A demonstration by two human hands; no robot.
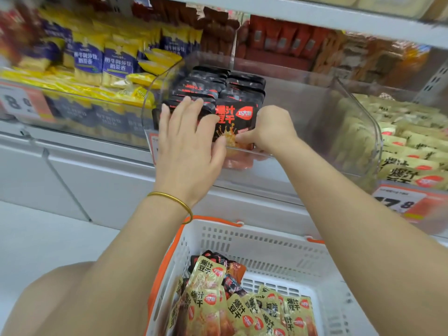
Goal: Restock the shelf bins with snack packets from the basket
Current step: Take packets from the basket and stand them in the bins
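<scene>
A clear plastic shelf bin (351, 132) holds rows of black snack packets (218, 86) at its left side. My left hand (186, 141) lies flat with straight fingers against the front of the left row, thumb touching the front black packet (238, 117). My right hand (271, 132) has its fingers curled round that front packet's right edge, thumb on its lower face. Below, a white basket (266, 243) with orange handles holds several gold snack packets (218, 309) and a few black ones (232, 284).
To the left stands a bin of blue-and-yellow packets (114, 66). A bin of gold packets (412, 154) sits to the right. Price tags (400, 202) hang on the shelf front. Brown and red packets (278, 37) fill the back row under an upper shelf.
</scene>
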